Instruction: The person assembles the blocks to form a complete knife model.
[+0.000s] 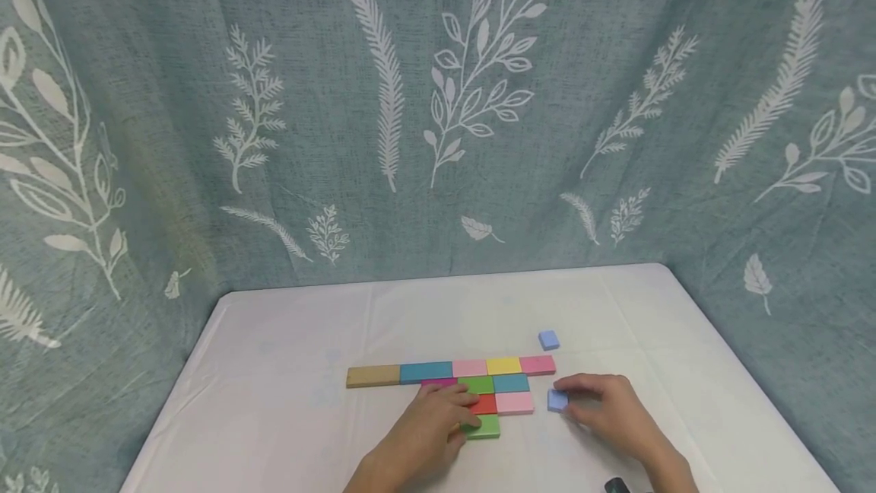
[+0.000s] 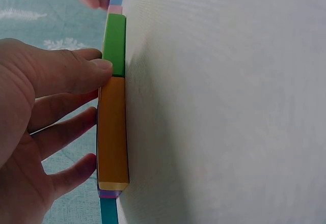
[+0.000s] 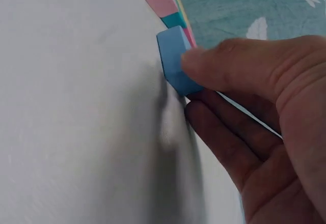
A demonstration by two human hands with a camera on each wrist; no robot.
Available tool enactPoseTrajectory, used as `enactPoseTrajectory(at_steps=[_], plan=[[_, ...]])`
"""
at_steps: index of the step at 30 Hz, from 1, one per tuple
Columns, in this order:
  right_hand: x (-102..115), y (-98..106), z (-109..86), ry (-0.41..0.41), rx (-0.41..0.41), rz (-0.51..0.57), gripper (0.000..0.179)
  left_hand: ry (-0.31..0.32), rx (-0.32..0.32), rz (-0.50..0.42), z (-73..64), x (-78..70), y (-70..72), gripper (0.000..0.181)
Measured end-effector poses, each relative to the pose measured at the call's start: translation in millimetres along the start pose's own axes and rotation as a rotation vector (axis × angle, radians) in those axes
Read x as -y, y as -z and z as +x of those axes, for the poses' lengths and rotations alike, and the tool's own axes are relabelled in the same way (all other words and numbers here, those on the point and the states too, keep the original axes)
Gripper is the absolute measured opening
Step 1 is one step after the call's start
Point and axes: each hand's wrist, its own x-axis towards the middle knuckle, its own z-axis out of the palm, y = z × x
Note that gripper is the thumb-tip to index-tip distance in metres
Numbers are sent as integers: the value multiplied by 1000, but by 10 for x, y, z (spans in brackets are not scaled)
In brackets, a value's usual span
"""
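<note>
My right hand [image 1: 619, 411] pinches a small blue block [image 1: 557, 401] at the table surface, just right of the block pattern; in the right wrist view the thumb lies on the block's [image 3: 175, 56] near side. My left hand [image 1: 426, 428] rests over the pattern's left part, fingers spread on top. Its thumb touches the edge near where a green block [image 2: 115, 43] meets an orange block [image 2: 113, 132]. Flat coloured blocks lie in stepped rows: a tan block [image 1: 372, 376] begins the longest, a red block [image 1: 487, 403] and light pink block [image 1: 515, 402] sit lower. The left hand hides some blocks.
Another blue block [image 1: 548, 339] lies apart, beyond the top row's right end. A black object [image 1: 617, 485] shows at the bottom edge near the right wrist. The white-covered table [image 1: 287, 326] meets a teal leaf-patterned curtain [image 1: 438, 234] behind and at both sides.
</note>
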Motion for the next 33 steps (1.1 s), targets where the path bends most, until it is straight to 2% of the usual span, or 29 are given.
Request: enactPoseTrajectory(at_steps=[7,12,17,23,33], plan=[[97,15,81,-1,-41,-19,36,17,16,-29,11,11,-13,28],[146,77,196,119,-28,-90,33,23,11,-43,8,16,-26,27],[171,104,294,211,40,-126,32,17,11,-39,8,17,-23,28],[193,93,369,203,108,-121,33,5,2,-31,5,12,-14,28],[191,54,425,200,122,-156,32,12,5,-36,14,17,-9,27]])
